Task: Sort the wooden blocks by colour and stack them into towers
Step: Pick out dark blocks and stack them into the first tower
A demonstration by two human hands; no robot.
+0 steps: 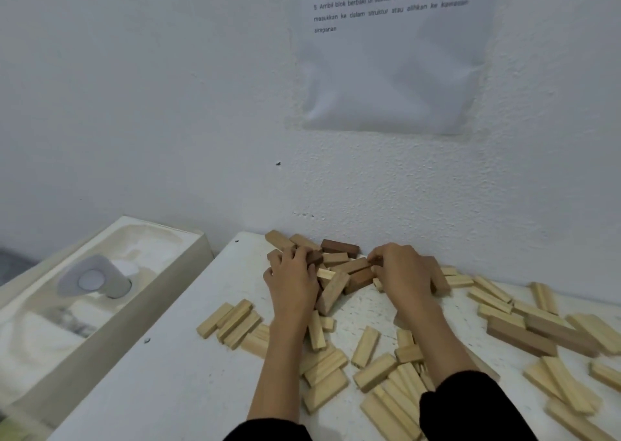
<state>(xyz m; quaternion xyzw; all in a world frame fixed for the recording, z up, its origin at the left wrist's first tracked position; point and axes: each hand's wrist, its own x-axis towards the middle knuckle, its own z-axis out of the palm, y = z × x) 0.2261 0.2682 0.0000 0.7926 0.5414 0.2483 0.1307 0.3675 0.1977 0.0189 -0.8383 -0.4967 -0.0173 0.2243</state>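
Head view: my left hand [292,279] and right hand [400,269] each grip a brown block [314,258]. Between them, a dark block [339,247] lies sideways by the table's [188,356] back edge.

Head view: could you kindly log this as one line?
sorting, no towers | left hand grips dark brown block | right hand pinches brown block | pale blocks scattered

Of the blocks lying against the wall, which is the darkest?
The dark brown block lying flat at the very back; the tan blocks just left of it are much paler.
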